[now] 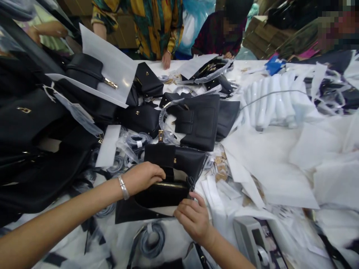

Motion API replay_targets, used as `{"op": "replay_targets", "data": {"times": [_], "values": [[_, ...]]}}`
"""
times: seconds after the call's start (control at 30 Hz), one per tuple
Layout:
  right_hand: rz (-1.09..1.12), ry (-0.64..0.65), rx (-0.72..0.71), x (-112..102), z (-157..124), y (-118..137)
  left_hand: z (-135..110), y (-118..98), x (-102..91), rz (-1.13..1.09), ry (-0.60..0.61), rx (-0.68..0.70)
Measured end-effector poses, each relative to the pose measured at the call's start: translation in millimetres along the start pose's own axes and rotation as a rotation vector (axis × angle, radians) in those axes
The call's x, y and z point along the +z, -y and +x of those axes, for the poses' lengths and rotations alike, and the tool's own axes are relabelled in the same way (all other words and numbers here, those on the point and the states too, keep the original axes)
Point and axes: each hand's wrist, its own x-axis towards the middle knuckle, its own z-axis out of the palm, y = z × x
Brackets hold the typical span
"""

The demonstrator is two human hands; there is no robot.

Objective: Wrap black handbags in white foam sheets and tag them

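Observation:
A small black handbag [168,186] with a gold zip and gold clasp lies open in front of me on the table. My left hand [144,176], with a silver bracelet on the wrist, has its fingers curled over the bag's upper edge by the zip. My right hand [192,216] grips the bag's lower right corner with bent fingers. Behind it lies another black bag [200,123] with a front pocket.
Several black handbags [36,127] pile up at the left. White wrapping paper [269,168] covers the right side, with foam sheet rolls [269,101] behind. Coiled straps in plastic [153,239] lie near me. A tape dispenser [252,239] sits at the bottom right. Other people stand across the table.

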Motion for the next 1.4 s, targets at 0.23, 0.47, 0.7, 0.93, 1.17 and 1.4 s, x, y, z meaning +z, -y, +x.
{"op": "replay_targets", "data": {"times": [0.23,0.47,0.7,0.93,1.17,1.4], "values": [[-0.004,-0.024,-0.013,2.0,-13.0,-6.6,49.9,-38.0,57.6,0.037,0.091,0.075],[-0.050,-0.222,-0.149,22.1,-1.7,-25.2,65.7,-46.0,85.9,0.227,0.037,-0.089],[0.006,-0.347,-0.292,-5.4,84.0,-44.9,48.9,-33.6,6.3,0.132,-0.039,-0.029],[0.083,-0.387,-0.485,-45.6,234.1,-78.7,51.2,-19.7,-155.9,-0.207,-0.294,-0.011],[0.036,-0.260,-0.539,26.8,269.6,-160.6,126.0,72.7,-189.3,-0.250,-0.444,-0.149],[0.063,-0.252,-0.291,52.6,252.9,-219.1,183.3,121.9,-161.8,-0.365,-0.509,-0.190]]}}
